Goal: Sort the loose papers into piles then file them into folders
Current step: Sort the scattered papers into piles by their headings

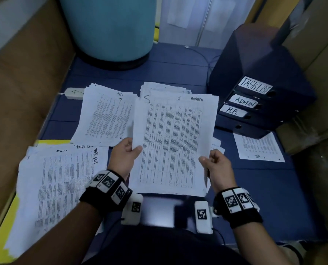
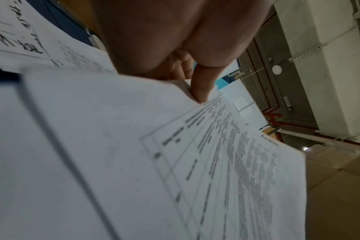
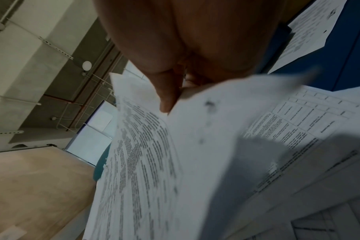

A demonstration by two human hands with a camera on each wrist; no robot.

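Left hand (image 1: 125,152) and right hand (image 1: 214,163) pinch the side edges of a sheet marked "Admin" (image 1: 175,142), raised, probably to read its heading. Beyond the fingertips lies the Admin pile (image 1: 165,88); off the left hand, the HR pile (image 1: 109,115) and Task List pile (image 1: 60,180). Labelled folders (image 1: 255,104) stand beyond the right hand, bare blue mat (image 1: 274,188) beside it.

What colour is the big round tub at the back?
The tub is light blue-green, with a dark base. The head view shows it best.
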